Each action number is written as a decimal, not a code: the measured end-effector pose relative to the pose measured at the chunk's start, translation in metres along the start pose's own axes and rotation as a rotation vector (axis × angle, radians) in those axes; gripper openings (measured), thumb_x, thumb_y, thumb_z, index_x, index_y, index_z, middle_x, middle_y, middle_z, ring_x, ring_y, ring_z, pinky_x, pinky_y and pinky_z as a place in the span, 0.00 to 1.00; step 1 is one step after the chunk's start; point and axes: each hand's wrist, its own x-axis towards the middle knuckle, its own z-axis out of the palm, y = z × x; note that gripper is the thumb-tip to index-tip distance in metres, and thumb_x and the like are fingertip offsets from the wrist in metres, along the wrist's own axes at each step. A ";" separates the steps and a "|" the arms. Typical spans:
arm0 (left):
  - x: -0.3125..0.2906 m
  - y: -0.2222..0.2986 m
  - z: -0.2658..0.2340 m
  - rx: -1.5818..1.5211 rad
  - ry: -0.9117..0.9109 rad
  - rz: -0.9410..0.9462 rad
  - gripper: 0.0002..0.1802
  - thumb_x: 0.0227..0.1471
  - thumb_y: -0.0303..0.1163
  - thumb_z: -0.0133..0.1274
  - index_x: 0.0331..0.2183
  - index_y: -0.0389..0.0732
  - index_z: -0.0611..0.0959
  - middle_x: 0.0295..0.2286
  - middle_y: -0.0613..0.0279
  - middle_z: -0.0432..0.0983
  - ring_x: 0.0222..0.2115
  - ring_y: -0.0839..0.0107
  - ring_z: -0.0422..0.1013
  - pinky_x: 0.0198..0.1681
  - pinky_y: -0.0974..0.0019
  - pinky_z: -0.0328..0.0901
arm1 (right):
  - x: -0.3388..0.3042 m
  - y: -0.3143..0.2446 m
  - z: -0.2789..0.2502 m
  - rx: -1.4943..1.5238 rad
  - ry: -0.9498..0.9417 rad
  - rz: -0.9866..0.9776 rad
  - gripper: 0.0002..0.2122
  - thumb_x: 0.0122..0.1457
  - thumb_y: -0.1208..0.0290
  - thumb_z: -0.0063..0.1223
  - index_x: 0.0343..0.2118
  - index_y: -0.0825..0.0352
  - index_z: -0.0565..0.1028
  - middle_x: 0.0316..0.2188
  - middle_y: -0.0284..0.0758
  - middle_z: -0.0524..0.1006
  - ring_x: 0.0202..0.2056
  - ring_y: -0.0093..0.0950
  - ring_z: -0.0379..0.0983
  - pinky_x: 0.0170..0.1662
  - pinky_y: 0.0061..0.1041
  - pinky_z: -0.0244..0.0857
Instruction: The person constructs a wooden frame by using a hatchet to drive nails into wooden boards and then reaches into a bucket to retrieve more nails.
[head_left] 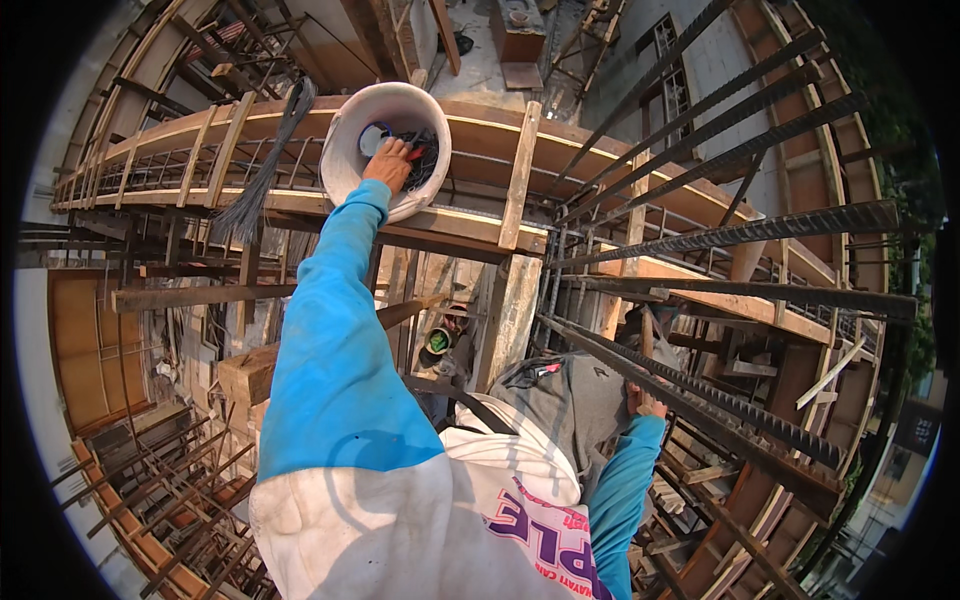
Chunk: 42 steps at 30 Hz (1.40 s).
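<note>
My left hand [391,164] reaches down into a whitish plastic bucket [433,112] that stands on the timber formwork. Its fingers are bent together at a small red object [416,153], whose kind I cannot make out. Dark metal pieces and a round blue-and-white item [374,137] lie in the bucket beside the fingers. Low on the right, my right hand [648,402] is closed next to a ribbed steel bar [690,392]. A wooden handle [647,332] rises just above that hand. The bar partly hides the fingers, so what they grip is unclear.
Long rebars [740,235] fan out at the right. A bundle of tie wire [262,165] hangs over the formwork [480,225] left of the bucket. Below is an open drop with timber props, and a container with something green [438,341]. A squared beam [250,372] juts in beside my left arm.
</note>
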 end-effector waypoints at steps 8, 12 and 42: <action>-0.001 -0.001 -0.002 -0.097 -0.050 -0.010 0.16 0.51 0.33 0.42 0.38 0.47 0.83 0.56 0.60 0.59 0.58 0.62 0.50 0.62 0.60 0.42 | 0.009 0.001 -0.008 0.005 0.004 0.019 0.13 0.58 0.68 0.49 0.41 0.74 0.70 0.17 0.31 0.68 0.14 0.18 0.60 0.13 0.17 0.59; 0.001 -0.002 -0.014 -0.212 -0.118 -0.011 0.16 0.51 0.35 0.44 0.39 0.49 0.83 0.59 0.59 0.52 0.62 0.60 0.42 0.64 0.59 0.36 | 0.010 0.002 -0.009 0.006 0.006 -0.006 0.14 0.58 0.68 0.49 0.41 0.75 0.70 0.17 0.31 0.69 0.13 0.18 0.60 0.12 0.16 0.59; 0.003 0.020 -0.021 -0.335 -0.120 -0.304 0.27 0.42 0.31 0.49 0.47 0.61 0.77 0.63 0.66 0.34 0.63 0.58 0.32 0.59 0.33 0.29 | 0.013 0.002 -0.003 -0.120 0.077 0.049 0.15 0.57 0.67 0.50 0.42 0.74 0.69 0.19 0.32 0.69 0.14 0.19 0.61 0.13 0.15 0.58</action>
